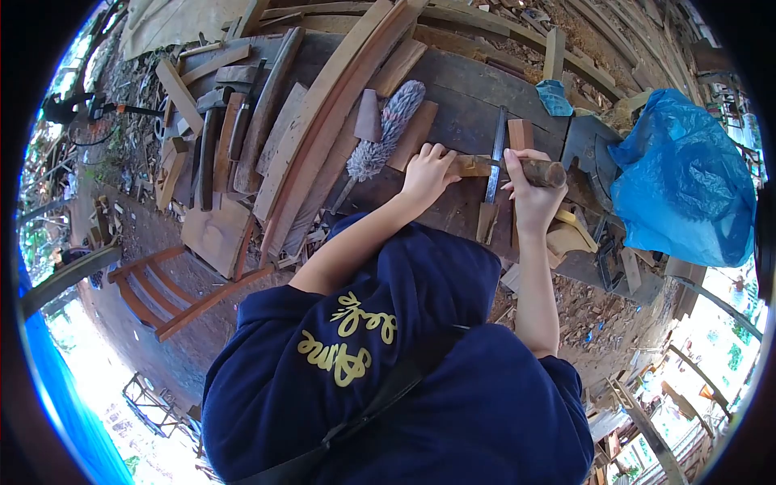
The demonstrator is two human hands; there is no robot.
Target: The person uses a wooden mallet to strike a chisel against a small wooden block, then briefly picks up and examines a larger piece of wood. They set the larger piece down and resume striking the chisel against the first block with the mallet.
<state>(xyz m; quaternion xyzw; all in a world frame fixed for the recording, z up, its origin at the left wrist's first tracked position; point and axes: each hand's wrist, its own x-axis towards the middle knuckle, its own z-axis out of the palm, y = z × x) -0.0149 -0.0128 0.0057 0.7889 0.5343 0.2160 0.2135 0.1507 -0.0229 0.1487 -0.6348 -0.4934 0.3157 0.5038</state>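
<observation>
My left hand (428,176) is closed on the left end of a short light wooden piece (470,166) lying crosswise on the dark workbench (461,81). Wrapped round a thick round wooden handle (545,173) is my right hand (529,190), at the right end of that piece. Between my hands a long metal blade or bar (495,174) crosses, with a wooden end toward me. What the round handle belongs to is hidden by my fingers. A reddish wooden strip (520,136) passes under my right hand.
Left of my hands lie a fluffy grey duster (388,133), long curved boards (323,105) and a hammer (212,109). A blue plastic bag (683,182) bulges at the right. A slatted wooden frame (174,291) stands at the lower left.
</observation>
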